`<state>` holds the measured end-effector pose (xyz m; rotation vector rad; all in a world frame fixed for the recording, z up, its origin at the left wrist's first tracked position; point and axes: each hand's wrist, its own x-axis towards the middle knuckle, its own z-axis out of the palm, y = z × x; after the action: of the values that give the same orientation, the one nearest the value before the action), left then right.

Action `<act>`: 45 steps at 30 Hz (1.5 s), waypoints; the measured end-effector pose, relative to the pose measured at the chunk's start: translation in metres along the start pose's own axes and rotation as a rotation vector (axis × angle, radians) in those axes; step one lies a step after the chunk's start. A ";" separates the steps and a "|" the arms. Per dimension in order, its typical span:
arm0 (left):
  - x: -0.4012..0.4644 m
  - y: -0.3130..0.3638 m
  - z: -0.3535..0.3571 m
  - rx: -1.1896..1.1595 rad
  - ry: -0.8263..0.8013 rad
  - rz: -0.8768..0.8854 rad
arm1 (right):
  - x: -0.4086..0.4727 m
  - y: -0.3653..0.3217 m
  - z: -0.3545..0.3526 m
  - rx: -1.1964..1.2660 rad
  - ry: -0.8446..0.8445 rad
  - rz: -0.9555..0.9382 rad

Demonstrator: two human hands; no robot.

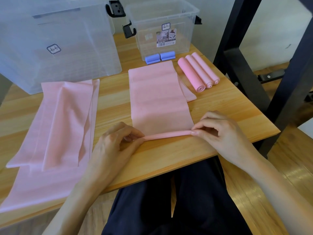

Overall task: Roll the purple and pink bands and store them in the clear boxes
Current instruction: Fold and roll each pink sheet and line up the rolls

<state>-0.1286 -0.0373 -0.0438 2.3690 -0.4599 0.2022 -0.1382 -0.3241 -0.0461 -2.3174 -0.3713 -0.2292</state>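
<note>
Here your left hand [122,138] and right hand [213,131] pinch the ends of the started roll [167,134], keeping it tight; its pink band [157,99] stretches toward twelve o'clock, finished rolls [198,72] at one o'clock before the clear box [162,17].

Pale pink band [159,99] at centre; pale pink bands [55,126] at left; three deeper pink rolls [199,72] at far right; two lilac-blue rolls [160,57]; clear boxes [162,19] with black latches [128,30]; light wood-grain table [220,106]; navy trousers [186,200].
</note>
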 end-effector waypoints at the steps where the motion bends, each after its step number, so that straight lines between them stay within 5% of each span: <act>1: 0.000 0.001 -0.001 -0.011 -0.020 -0.008 | 0.000 -0.001 -0.002 0.005 -0.029 0.024; 9: 0.003 0.001 0.005 0.001 0.047 0.011 | 0.002 0.002 0.006 0.015 0.088 0.052; 20: 0.001 0.007 -0.002 0.005 -0.044 -0.014 | 0.002 0.001 -0.005 -0.008 -0.058 0.084; 25: 0.001 0.006 0.004 0.021 0.022 -0.014 | 0.000 -0.001 0.002 -0.016 0.064 0.064; 45: -0.001 0.010 0.004 0.061 0.012 -0.020 | -0.002 0.000 0.006 -0.019 0.071 0.037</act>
<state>-0.1331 -0.0465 -0.0414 2.4291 -0.4301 0.2246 -0.1399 -0.3201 -0.0513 -2.3259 -0.2920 -0.2973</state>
